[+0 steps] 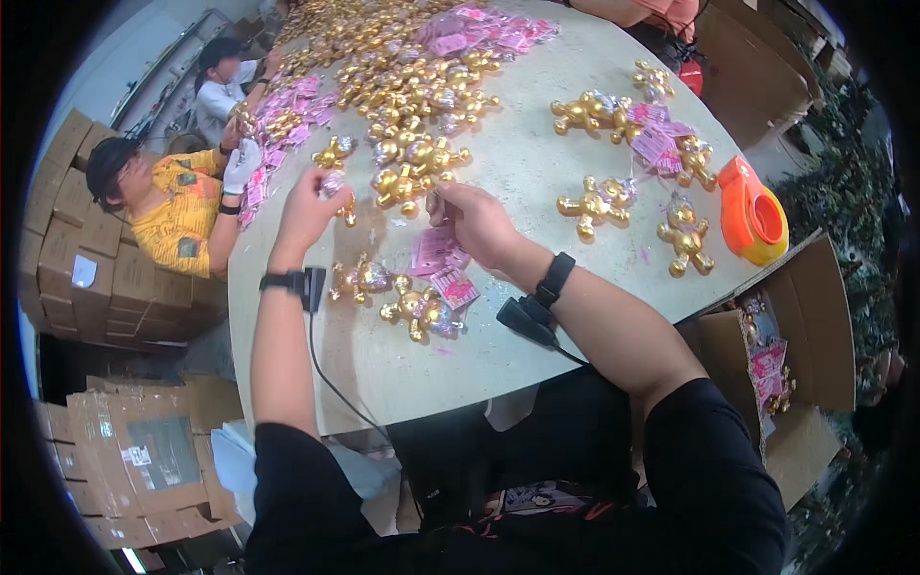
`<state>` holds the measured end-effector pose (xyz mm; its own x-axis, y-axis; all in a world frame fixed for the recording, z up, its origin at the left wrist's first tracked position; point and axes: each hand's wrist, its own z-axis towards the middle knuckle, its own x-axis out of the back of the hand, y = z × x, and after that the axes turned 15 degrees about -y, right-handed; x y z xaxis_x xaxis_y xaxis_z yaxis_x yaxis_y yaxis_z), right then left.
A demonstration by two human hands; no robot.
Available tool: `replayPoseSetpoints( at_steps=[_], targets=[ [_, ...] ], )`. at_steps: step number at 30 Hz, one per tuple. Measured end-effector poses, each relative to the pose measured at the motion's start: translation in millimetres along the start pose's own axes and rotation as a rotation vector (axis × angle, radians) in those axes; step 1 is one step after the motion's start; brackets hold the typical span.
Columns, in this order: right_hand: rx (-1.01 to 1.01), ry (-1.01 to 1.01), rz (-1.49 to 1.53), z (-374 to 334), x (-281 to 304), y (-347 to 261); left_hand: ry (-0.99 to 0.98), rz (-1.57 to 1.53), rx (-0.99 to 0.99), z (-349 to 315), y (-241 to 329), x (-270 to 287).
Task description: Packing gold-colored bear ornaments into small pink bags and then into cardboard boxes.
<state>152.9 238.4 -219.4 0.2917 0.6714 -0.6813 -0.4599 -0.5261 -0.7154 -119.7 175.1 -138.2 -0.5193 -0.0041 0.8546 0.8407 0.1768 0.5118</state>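
My left hand (301, 218) is closed around a gold bear-shaped ornament (349, 209) with a glittery silver-pink head, just above the table. The fingers of my right hand (479, 225) are pinched together beside the near edge of the ornament pile; what they hold is too small to make out. Pink printed cards (433, 251) show just below those fingers, and I cannot tell whether they hang from them or lie on the table. Nearer to me lie two more gold bear ornaments, one on the left (358, 278) and one (418, 309) touching a pink card (454, 287).
A large heap of gold ornaments (402, 96) covers the far table (537, 335). Several tagged bears (596, 204) lie to the right, by an orange-yellow tape dispenser (752, 216). An open carton (810, 316) stands at right. Two people work on the left, one in yellow (177, 211).
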Motion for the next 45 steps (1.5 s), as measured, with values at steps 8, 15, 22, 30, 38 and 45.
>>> replayPoseSetpoints(
  at_steps=[8,15,22,30,38,45],
  targets=[
    [-0.047,-0.077,-0.019,-4,-7,-5,0.057,-0.865,-0.508,-70,57,-61],
    [-0.142,-0.025,-0.341,-15,-21,-7,0.182,-0.454,-0.337,-86,46,-86],
    [-0.048,0.053,-0.804,-22,-29,-3,0.281,0.175,-0.375,-99,74,-75],
    [0.006,-0.073,-0.926,-26,-39,-1,0.213,0.14,-0.248,-104,80,-85],
    [-0.048,-0.003,-0.849,-27,-39,3,0.226,0.104,-0.218,-103,79,-91],
    [0.001,-0.008,-0.781,-27,-38,5,0.273,0.103,-0.238,-100,77,-95]
  ],
)
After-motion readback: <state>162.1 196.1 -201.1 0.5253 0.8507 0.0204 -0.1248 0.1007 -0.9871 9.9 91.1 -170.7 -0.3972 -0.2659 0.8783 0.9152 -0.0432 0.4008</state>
